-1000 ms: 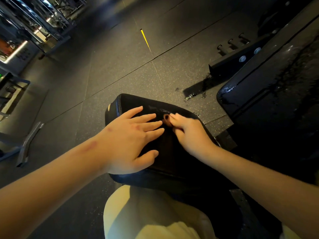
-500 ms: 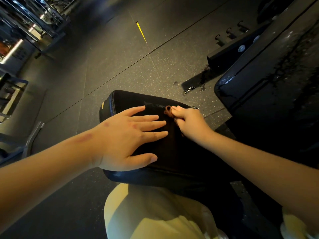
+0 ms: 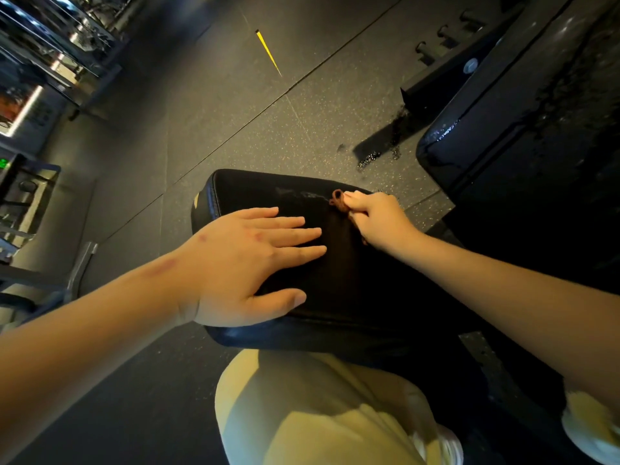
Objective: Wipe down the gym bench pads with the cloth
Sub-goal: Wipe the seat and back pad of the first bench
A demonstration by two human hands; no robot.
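Black vinyl pad under both my hands: left hand lies flat, fingers straight, slightly spread; right hand pinches the small brown cloth on the pad's far right part.

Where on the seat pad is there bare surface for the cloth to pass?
Bare: the far strip of the seat pad between the left hand and the far edge, and the near-right patch between its thumb and the right forearm. Crowded: the narrow gap between that hand and the right hand holding the cloth.
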